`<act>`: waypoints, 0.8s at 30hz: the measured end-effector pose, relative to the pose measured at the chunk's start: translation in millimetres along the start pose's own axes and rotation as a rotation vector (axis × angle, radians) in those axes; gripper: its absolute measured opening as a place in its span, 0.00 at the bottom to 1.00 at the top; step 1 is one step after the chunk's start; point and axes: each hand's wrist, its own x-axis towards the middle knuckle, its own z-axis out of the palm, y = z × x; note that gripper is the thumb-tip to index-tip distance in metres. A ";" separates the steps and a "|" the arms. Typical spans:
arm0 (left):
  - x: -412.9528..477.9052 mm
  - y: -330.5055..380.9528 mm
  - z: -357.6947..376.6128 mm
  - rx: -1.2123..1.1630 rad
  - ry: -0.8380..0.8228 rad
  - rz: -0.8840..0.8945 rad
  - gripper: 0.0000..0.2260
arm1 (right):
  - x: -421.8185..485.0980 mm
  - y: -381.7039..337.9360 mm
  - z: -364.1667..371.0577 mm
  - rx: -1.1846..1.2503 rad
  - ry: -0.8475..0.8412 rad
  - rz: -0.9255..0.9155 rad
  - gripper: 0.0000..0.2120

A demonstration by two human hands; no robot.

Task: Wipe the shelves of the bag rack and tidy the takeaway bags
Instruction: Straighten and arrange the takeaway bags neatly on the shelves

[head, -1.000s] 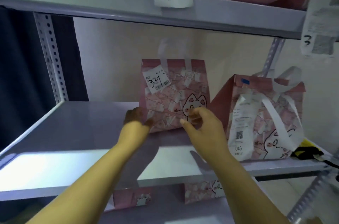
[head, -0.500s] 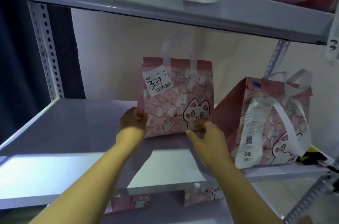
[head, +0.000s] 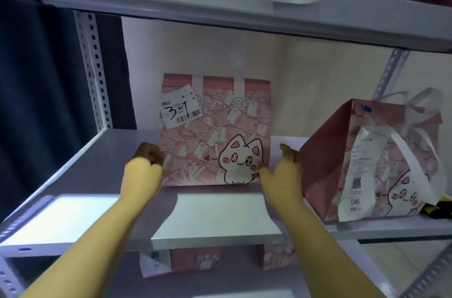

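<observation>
Takeaway bags in pink sit nearest me, on the level under the middle shelf, a pale glossy board that catches the light. Both forearms reach in over its front lip. I see the left hand gripping the left edge of the cat-print bag with curled fingers. The right hand is spread, thumb touching the lower right corner and fingers straight beside it. This bag stands upright mid-shelf, its broad face toward me and running left to right. Its top is folded over, so I cannot see inside, and its label reads 34. Well to the right stands a second bag, angled, corner forward, its contents hidden. Behind are a cream wall and a perforated post.
</observation>
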 end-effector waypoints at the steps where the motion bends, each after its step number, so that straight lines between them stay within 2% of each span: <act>1: -1.1 -2.5 -3.8 0.004 -0.008 -0.012 0.05 | -0.4 -0.6 1.4 -0.024 -0.018 0.014 0.34; 4: -6.3 -7.8 -10.9 0.047 -0.020 0.001 0.06 | -4.9 -1.6 2.4 0.031 -0.120 0.089 0.30; 7: -16.6 -7.5 -12.5 0.038 -0.010 0.025 0.04 | -16.1 3.1 -1.5 0.154 -0.139 0.076 0.10; 12: -42.0 -2.6 -11.7 -0.055 0.009 0.032 0.01 | -35.7 15.1 -22.0 0.215 -0.114 0.014 0.14; 17: -72.9 13.2 -11.4 -0.090 0.019 0.078 0.07 | -49.3 27.8 -46.5 0.213 -0.078 0.015 0.14; 24: -108.5 34.4 -6.6 -0.059 0.035 0.084 0.07 | -62.7 40.7 -80.3 0.234 -0.140 0.012 0.16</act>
